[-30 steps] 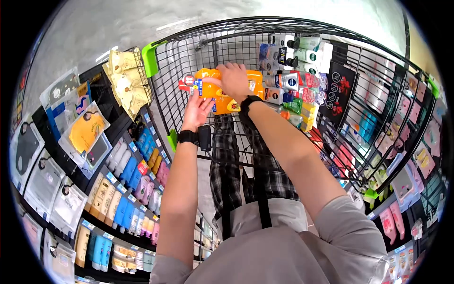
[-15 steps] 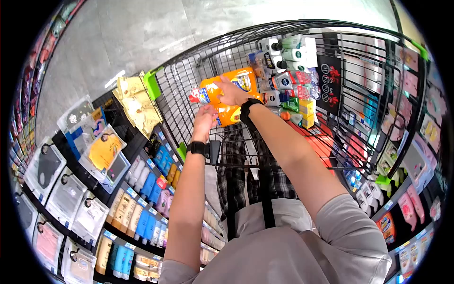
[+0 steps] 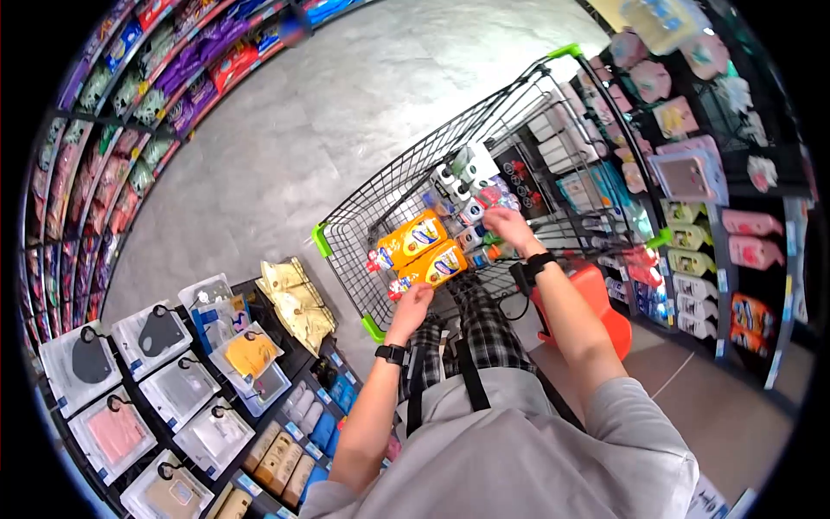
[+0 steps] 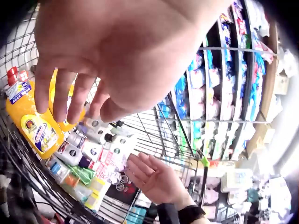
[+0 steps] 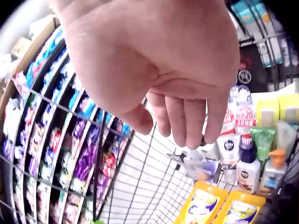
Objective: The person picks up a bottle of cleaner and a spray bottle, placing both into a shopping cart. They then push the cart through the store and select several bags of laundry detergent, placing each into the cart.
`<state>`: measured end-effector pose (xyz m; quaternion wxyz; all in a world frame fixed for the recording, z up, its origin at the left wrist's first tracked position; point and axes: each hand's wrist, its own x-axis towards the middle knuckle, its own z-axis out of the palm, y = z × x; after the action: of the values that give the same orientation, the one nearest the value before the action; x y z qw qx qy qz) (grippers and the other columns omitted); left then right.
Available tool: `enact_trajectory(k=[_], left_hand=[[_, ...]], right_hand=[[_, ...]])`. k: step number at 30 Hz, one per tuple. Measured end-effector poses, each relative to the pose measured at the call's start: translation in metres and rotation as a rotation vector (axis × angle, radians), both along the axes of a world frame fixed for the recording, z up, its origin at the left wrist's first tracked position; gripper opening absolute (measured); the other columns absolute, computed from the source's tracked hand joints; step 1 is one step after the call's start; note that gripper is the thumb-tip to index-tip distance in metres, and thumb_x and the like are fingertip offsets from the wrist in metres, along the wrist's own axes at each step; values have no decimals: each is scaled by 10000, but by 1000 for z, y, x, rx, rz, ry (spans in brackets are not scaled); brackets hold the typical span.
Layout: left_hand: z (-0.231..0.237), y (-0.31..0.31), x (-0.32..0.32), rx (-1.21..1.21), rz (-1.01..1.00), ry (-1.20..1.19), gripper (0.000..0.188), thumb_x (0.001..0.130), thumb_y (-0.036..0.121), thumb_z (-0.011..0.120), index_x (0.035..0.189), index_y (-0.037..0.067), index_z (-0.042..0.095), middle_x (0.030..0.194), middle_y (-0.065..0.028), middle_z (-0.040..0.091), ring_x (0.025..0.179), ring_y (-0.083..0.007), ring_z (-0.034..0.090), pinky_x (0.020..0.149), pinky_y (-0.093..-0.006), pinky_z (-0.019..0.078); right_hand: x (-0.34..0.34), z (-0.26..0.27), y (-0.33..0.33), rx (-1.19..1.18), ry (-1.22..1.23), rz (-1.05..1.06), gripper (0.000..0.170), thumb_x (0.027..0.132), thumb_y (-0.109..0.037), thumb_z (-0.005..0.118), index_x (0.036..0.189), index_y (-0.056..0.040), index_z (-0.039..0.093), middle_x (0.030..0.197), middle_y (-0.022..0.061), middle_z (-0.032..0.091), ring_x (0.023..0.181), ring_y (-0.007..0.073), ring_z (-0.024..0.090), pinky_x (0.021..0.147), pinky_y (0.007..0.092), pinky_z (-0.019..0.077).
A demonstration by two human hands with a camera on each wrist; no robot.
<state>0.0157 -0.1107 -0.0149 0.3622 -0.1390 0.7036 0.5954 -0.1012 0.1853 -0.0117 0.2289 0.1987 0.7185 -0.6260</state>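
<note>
Two orange bottles, one (image 3: 411,241) beside the other (image 3: 435,265), lie in a wire shopping cart (image 3: 363,186). My left hand (image 3: 410,313) is at the lower bottle's near side; in the left wrist view its fingers (image 4: 60,93) hang loosely, holding nothing. Over the packed tubes and bottles hovers my right hand (image 3: 510,229), empty, its relaxed fingers (image 5: 187,119) pointing down in the right wrist view. A white Nivea bottle (image 5: 248,172), a green tube (image 5: 263,142) and yellow boxes (image 5: 267,113) stand below it.
Hanging clear packs (image 3: 112,432) and cream pouches (image 3: 296,303) line the left. A red basket (image 3: 596,307) is right of my legs, under the cart's near side. Shelves of pink bottles (image 3: 752,223) stand at the right, grey floor (image 3: 233,164) beyond the cart.
My right hand has left the orange bottles and moved right over the other goods. My left hand stays near their caps. The view has swung, showing more shelves at upper left.
</note>
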Motion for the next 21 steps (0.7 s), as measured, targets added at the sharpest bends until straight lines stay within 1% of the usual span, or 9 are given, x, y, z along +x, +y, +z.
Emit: enact_trajectory(k=[1,2,4,8,12,13,14,17,21], left_hand=[[11,0,5,-46,-65,101,304,925,235,580,1132,12,582,953,-49,640,874,-130,585,759,-263,467],[23,-1,10,-35,-82,122,304,925,235,580,1132,12,582,953,-49,640,874,-130,585,759,-263,467],[38,3,14,-80,-202,138,310,916,240,591,1120,6,590,977,-72,648,896,-152,592,809,-280,467],[77,31,13,-81,-320,248,342,896,282,609,1122,24,598,959,-84,649,868,-160,595,802,-285,469],[79,74,15,75,-457,315,309,901,234,609,1119,16,597,947,-77,648,858,-148,593,784,-276,468],[91,88,14,117,-514,321,353,893,237,611,1147,-6,580,1025,-122,665,953,-195,627,848,-302,482],[104,101,16,112,-574,347,347,898,235,607,1147,-5,581,1044,-119,661,973,-189,620,853,-300,481],[96,148,26,205,-660,372,358,902,233,604,1162,-11,574,1060,-126,654,994,-190,613,863,-302,477],[128,232,48,214,-822,310,374,903,234,601,1184,-10,567,1093,-136,645,1019,-208,608,896,-311,460]], right_hand=[[10,13,7,-71,6,-146,239,903,-190,576,1001,15,652,883,30,663,758,91,589,659,228,463],[25,26,14,-65,52,-168,245,916,-189,567,1028,16,642,879,36,673,753,92,606,625,219,459],[58,46,12,-52,85,-289,252,926,-205,560,1044,3,638,891,37,683,785,104,627,637,221,468],[136,85,-9,-156,79,-295,277,951,-249,533,1067,-17,631,981,62,682,853,127,645,686,242,498],[198,100,-10,-241,93,-340,295,931,-252,588,1102,-14,614,1008,73,673,896,156,645,787,282,512],[210,104,-4,-222,94,-341,302,935,-258,581,1118,-19,607,1048,78,668,931,164,643,794,285,508],[219,108,6,-202,99,-345,310,940,-264,574,1133,-23,600,1087,83,662,965,171,641,802,287,503],[246,122,41,-222,134,-483,328,934,-284,586,1144,-32,598,1108,83,656,983,169,634,825,295,501],[285,155,100,-152,260,-607,336,939,-285,579,1149,-23,593,1112,83,655,992,170,632,841,300,497]])
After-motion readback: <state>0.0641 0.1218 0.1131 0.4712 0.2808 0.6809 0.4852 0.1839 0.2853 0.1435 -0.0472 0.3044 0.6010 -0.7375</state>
